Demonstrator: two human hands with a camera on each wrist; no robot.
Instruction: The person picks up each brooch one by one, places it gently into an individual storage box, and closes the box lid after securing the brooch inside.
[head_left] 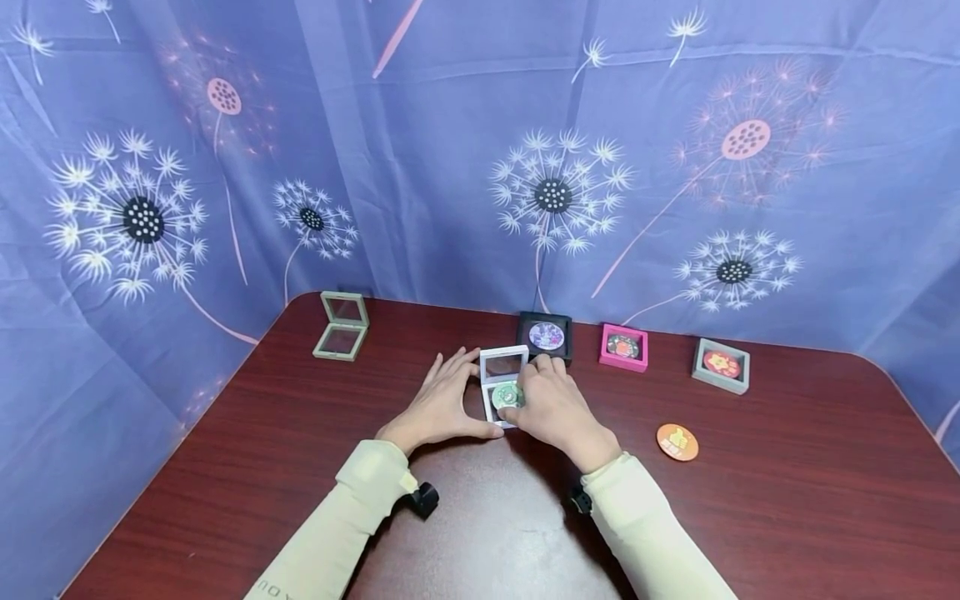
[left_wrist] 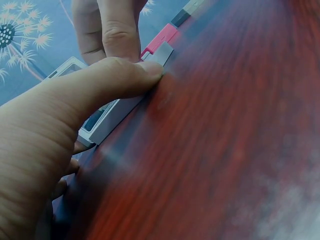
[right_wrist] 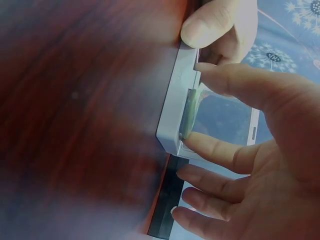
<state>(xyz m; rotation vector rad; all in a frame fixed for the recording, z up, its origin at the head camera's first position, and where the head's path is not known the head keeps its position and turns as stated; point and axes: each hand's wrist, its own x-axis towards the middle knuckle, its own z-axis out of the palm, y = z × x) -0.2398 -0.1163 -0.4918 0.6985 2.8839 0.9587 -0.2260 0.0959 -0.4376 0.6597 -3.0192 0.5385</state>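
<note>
The left hand [head_left: 444, 403] holds the open white square plastic case [head_left: 504, 367] on the tabletop [head_left: 787, 492]; inside, fingers [right_wrist: 217, 151] of the right hand [head_left: 557, 406] seem to pinch the round green badge [head_left: 506, 395], partly hidden by them.

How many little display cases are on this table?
5: the open green case at left, the open white case in the middle, then black case, pink case and grey case rightward.

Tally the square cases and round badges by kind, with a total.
5 square plastic-looking cases: white case, pale-green case, black case, pink case, grey case
5 round glossy badges: green badge, purple badge, dark patterned badge, red-and-yellow badge, orange badge
Total: 10
</note>
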